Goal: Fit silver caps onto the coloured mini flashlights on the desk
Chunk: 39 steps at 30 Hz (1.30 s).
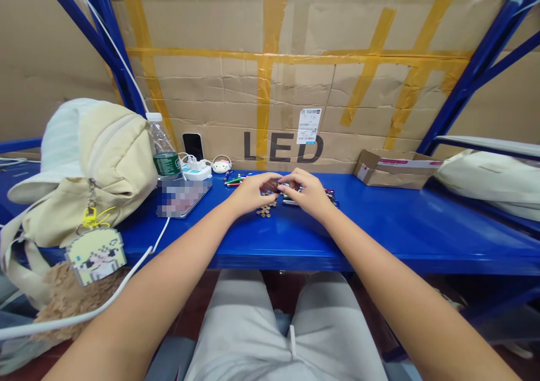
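My left hand [253,192] and my right hand [307,192] meet above the blue tabletop, their fingertips bent toward each other in a pinch. Whatever sits between the fingertips is too small to make out. Just below my left hand lies a loose cluster of small round brownish discs [264,210]. Partly hidden by my right hand is a pile of slim, shiny, dark and coloured pieces [332,196], whose kind I cannot tell. Beyond my left hand are several thin green, red and blue stick-like pieces [235,179].
To the left are a cream backpack [126,161], a water bottle [166,156], a phone [192,204] and a white charger block [196,171]. A white cable [143,257] crosses the left table edge. An open cardboard box [392,169] stands back right, before a tall cardboard panel [202,94].
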Each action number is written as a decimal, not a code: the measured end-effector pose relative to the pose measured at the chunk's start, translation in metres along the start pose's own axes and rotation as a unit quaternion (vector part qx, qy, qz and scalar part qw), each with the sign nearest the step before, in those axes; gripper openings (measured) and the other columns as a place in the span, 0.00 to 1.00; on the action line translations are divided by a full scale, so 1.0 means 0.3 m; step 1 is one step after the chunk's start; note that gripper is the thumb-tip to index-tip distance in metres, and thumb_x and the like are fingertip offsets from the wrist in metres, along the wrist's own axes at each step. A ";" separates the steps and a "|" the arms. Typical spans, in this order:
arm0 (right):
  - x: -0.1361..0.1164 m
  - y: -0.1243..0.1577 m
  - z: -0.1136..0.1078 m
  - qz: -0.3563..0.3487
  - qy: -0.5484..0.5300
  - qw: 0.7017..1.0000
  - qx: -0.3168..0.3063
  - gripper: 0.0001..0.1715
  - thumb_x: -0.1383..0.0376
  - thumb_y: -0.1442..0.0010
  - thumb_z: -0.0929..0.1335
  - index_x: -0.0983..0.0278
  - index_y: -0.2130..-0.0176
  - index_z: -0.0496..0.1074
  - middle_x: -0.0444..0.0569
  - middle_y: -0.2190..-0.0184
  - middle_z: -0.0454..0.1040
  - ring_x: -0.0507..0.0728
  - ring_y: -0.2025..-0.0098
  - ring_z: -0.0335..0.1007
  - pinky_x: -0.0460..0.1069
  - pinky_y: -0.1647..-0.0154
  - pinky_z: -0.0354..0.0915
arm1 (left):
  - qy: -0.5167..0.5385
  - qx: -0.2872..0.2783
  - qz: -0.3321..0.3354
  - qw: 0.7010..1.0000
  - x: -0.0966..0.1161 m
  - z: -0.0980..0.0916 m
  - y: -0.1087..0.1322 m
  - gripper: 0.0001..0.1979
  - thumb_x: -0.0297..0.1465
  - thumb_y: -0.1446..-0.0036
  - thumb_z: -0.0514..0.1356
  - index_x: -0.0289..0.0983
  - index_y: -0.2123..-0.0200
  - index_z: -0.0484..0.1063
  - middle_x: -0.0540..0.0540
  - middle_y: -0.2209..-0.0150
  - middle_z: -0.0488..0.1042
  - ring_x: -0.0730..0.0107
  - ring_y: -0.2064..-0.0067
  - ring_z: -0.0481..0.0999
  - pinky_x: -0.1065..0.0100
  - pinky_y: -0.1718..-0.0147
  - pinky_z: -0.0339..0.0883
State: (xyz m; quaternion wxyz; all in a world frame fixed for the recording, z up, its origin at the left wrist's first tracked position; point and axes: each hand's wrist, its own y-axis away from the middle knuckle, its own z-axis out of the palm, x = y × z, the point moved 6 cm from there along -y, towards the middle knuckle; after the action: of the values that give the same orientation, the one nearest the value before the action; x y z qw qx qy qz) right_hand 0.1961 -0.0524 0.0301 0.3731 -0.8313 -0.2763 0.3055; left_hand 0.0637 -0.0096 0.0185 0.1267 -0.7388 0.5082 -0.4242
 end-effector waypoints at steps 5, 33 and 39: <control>0.003 0.009 -0.011 0.020 0.004 1.000 -0.004 0.11 0.58 0.43 0.68 0.63 0.66 0.75 0.43 0.76 0.63 0.52 0.72 0.61 0.48 0.68 0.59 | -0.005 0.014 -0.003 1.000 -0.004 -0.005 0.001 0.23 0.28 0.49 0.61 0.35 0.48 0.66 0.46 0.60 0.78 0.68 0.60 0.78 0.66 0.57 0.72; 0.057 0.064 0.135 0.032 0.207 0.946 -0.248 0.10 0.60 0.42 0.67 0.59 0.62 0.76 0.50 0.62 0.70 0.58 0.57 0.65 0.50 0.59 0.57 | -0.172 0.098 0.044 0.979 0.042 -0.074 0.002 0.05 0.27 0.45 0.58 0.37 0.63 0.69 0.47 0.63 0.72 0.71 0.61 0.73 0.70 0.60 0.69; 0.067 0.054 0.142 0.064 0.214 0.943 -0.245 0.10 0.59 0.42 0.67 0.61 0.63 0.76 0.51 0.61 0.71 0.57 0.59 0.66 0.50 0.61 0.58 | -0.162 0.096 0.035 0.981 0.025 -0.069 0.001 0.06 0.26 0.46 0.58 0.37 0.63 0.68 0.48 0.63 0.72 0.71 0.61 0.73 0.69 0.60 0.69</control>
State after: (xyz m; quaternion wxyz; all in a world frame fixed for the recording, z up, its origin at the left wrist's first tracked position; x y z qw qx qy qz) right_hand 0.1826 -0.0286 -0.0115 0.1876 -0.9588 -0.2029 0.0664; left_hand 0.0489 -0.0111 0.0347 0.2921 -0.7642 0.4632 -0.3406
